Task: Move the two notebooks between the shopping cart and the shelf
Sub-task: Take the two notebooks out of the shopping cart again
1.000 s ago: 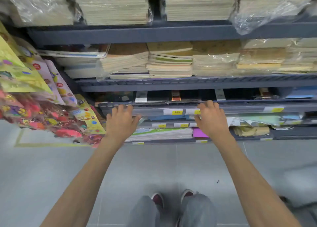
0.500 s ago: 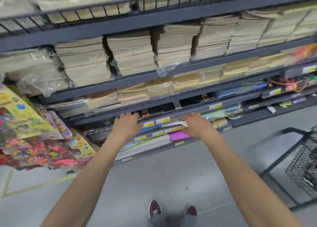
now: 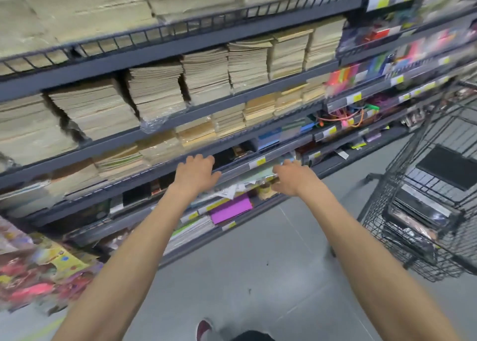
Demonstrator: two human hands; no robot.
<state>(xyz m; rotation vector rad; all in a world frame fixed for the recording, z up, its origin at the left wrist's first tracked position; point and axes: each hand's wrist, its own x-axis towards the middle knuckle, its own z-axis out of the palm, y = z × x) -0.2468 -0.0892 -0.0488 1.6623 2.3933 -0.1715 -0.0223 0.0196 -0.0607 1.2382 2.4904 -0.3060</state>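
Grey steel shelf (image 3: 165,130) stacked with cream paper pads (image 3: 154,93) fills the aisle as a person extends both bare arms toward a lower tier. The left hand (image 3: 196,173) lies flat on the tier's front edge, fingers spread and straight, gripping nothing. Just beyond its fingertips sits a dark slot in the shelving; what it holds is too blurred to read.

The right hand (image 3: 291,178) is also open-palmed and apart from any object — fingertips at the yellow-tagged price rail (image 3: 258,163), thumb splayed beneath. Between the two hands and slightly under the right palm lie pale green sheets (image 3: 260,176) and crumpled papers. Below the wrists, one tier down, a purple pad (image 3: 230,208) sticks out from the shelving.

Well to the right of the right forearm stands the black wire shopping cart (image 3: 382,232). A black notebook (image 3: 448,167) rests flat on its upper level, and beneath it in the basket sits a dark pack in shiny wrap (image 3: 418,211) — possibly the second notebook, though motion blur makes that uncertain. Neither hand touches the cart.

Bright toy packets (image 3: 38,271) hang far out past the left elbow. A red shoe (image 3: 204,329) shows on the grey floor (image 3: 258,263) between the forearms.
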